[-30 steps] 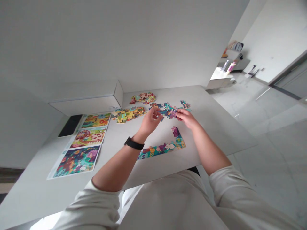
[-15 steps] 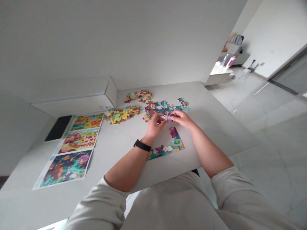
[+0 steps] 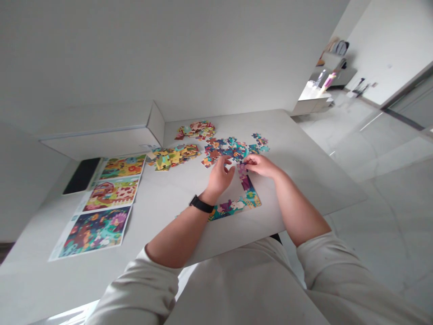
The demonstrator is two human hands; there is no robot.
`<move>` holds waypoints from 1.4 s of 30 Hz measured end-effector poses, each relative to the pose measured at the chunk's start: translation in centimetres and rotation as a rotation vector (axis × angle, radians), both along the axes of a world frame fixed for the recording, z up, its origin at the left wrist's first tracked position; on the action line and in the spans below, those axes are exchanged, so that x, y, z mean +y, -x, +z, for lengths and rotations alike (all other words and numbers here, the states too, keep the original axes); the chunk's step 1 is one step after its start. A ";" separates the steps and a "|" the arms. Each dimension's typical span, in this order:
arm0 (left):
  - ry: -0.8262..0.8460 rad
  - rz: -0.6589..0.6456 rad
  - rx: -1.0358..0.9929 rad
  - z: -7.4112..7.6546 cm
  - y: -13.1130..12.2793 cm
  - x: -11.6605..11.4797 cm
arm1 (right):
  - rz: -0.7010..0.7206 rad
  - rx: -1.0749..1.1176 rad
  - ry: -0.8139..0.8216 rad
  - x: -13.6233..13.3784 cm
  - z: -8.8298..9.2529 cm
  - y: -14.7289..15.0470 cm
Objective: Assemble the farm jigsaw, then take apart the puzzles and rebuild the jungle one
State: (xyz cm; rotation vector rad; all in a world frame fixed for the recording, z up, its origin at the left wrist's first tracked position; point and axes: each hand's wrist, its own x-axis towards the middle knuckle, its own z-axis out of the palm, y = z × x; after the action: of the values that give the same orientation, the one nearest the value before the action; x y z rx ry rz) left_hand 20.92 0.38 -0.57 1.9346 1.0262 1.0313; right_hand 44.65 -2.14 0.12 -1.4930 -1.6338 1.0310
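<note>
since half a second ago both hands have drawn back from the blue pile [image 3: 227, 149] toward the body, and the purple piece [image 3: 241, 169] now sits right at the top end of the assembled strip [image 3: 237, 205].

the table [image 3: 304, 180] has bare surface to the right of the hands, out to its right edge, and a band in front of the strip before the near edge. to the left, open tabletop lies between the left forearm and the reference sheet [image 3: 101, 203].

beyond the hands, the blue pile lies just past the fingertips, with a small cluster [image 3: 260, 141] to its right, a yellow pile [image 3: 172, 156] to its left and a pink pile [image 3: 196, 129] farther back. a white box [image 3: 101, 135] and a black phone [image 3: 83, 174] sit far left, well apart from the hands.

the right hand [image 3: 261, 165] pinches the purple piece between thumb and fingertips, holding it over the strip's upright arm. the left hand [image 3: 219, 177], a black watch [image 3: 201, 204] on its wrist, has fingers loosely curled and apart, gripping nothing; its thumb is just beside the piece, and whether they touch cannot be told.
</note>
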 end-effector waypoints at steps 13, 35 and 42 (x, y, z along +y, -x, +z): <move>-0.308 -0.236 0.515 0.7 1.1 -1.6 | -0.086 -0.263 -0.042 0.0 -1.3 0.4; -0.328 -0.293 0.594 0.4 0.8 -2.0 | -0.076 -0.470 -0.093 -0.5 -0.4 1.2; -0.330 -0.395 0.674 0.5 1.1 -2.6 | -0.050 -0.464 -0.124 -0.6 0.0 1.2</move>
State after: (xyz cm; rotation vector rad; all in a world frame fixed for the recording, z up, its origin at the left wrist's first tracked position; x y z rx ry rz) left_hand 19.84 -2.23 -0.06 2.7156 0.7764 0.3294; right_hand 43.40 -2.72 0.08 -1.7664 -1.9202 0.5655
